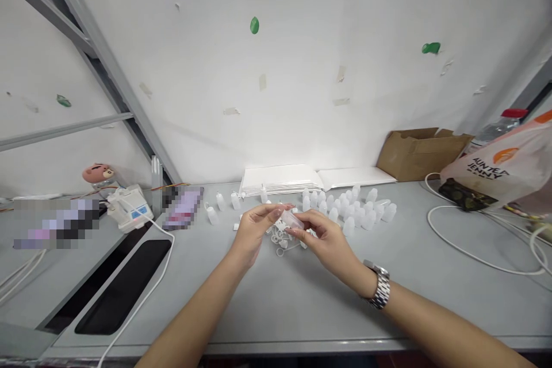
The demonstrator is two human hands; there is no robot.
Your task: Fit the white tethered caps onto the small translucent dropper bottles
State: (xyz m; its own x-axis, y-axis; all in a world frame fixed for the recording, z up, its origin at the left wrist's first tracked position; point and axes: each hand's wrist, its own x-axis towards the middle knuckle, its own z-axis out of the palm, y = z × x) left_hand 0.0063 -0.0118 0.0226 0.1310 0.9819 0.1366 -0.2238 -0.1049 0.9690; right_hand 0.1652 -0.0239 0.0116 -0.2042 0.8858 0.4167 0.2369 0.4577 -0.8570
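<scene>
Pinching a small translucent bottle (293, 221) just below mid-frame, with left hand (254, 231) at its left end and right hand (326, 237) at its right. Probably light, soft-walled and slightly slick; best gripped by the sides, gently enough not to dent. Held above white ringed pieces (280, 252) on the grey desk (319, 313), with more bottles (349, 226) clustered right of centre and a cardboard box (414, 158) farther back.

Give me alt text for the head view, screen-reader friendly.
A person's left hand and right hand hold a small translucent bottle above loose white ringed pieces on a gray table. Many similar bottles stand to the right; a cardboard box sits behind them.
</scene>
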